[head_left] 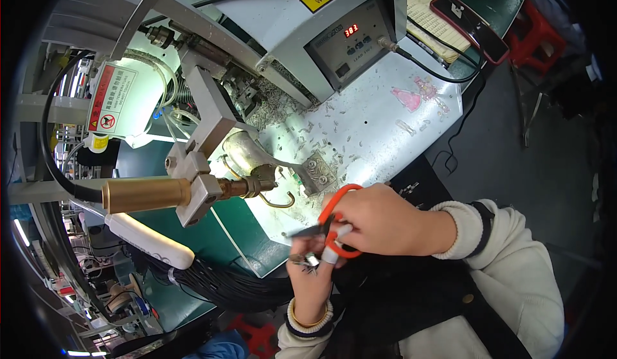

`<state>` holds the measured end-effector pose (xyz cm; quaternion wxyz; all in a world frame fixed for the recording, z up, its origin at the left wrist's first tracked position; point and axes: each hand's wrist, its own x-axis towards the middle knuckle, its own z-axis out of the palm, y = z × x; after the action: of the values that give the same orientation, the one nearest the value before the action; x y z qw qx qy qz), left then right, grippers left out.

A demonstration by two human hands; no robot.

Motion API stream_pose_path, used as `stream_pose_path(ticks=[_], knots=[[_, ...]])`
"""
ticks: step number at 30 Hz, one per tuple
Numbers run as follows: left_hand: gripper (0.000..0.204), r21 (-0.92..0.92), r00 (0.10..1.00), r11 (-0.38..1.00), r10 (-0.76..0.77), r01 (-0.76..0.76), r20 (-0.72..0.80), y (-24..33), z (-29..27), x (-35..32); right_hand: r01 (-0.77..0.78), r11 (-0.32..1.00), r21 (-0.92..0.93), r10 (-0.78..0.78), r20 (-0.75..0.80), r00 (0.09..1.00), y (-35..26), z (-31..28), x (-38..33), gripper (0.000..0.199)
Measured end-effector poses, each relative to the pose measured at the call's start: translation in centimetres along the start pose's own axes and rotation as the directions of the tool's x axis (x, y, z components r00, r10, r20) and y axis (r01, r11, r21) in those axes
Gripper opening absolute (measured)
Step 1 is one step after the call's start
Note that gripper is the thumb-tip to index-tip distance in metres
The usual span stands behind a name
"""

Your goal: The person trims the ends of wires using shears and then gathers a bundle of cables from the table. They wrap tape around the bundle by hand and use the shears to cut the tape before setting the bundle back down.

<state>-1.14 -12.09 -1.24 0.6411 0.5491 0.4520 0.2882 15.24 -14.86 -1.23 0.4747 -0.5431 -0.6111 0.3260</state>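
My right hand grips orange-handled scissors, the dark blades pointing left toward the bench edge. Just below them my left hand pinches a small metal-tipped cable end between its fingertips, close under the blades. Whether the blades touch the piece I cannot tell. Both cream sleeves with dark cuffs come in from the lower right.
A brass-barrelled heat nozzle on a metal bracket points right over the white bench plate, which is littered with several small cut sleeve bits. A grey controller box with a red readout stands behind. A black cable bundle runs beneath; a white handle lies at the left.
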Motion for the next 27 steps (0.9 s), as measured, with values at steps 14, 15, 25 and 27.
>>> stream_pose_path(ticks=[14,15,25,27], knots=[[0.013,-0.388,0.999,0.922,0.033,-0.02,0.027,0.5,-1.1,0.1,-0.042,0.906,0.422,0.038,0.017,0.999,2.1,2.9,-1.2,0.017],[0.011,-0.428,0.996,0.901,-0.042,0.071,0.077,0.8,-1.4,0.2,0.143,0.982,0.122,-0.136,-0.06,0.989,1.9,2.4,-1.3,0.016],[0.007,-0.286,0.978,0.944,-0.122,0.167,0.17,0.8,-2.2,0.0,0.51,0.589,-0.627,-0.631,0.037,0.775,0.9,0.6,-0.9,0.027],[0.009,-0.269,0.981,0.95,-0.126,0.162,0.145,0.8,-2.1,0.0,0.486,0.608,-0.628,-0.597,0.041,0.801,0.7,0.6,-1.0,0.026]])
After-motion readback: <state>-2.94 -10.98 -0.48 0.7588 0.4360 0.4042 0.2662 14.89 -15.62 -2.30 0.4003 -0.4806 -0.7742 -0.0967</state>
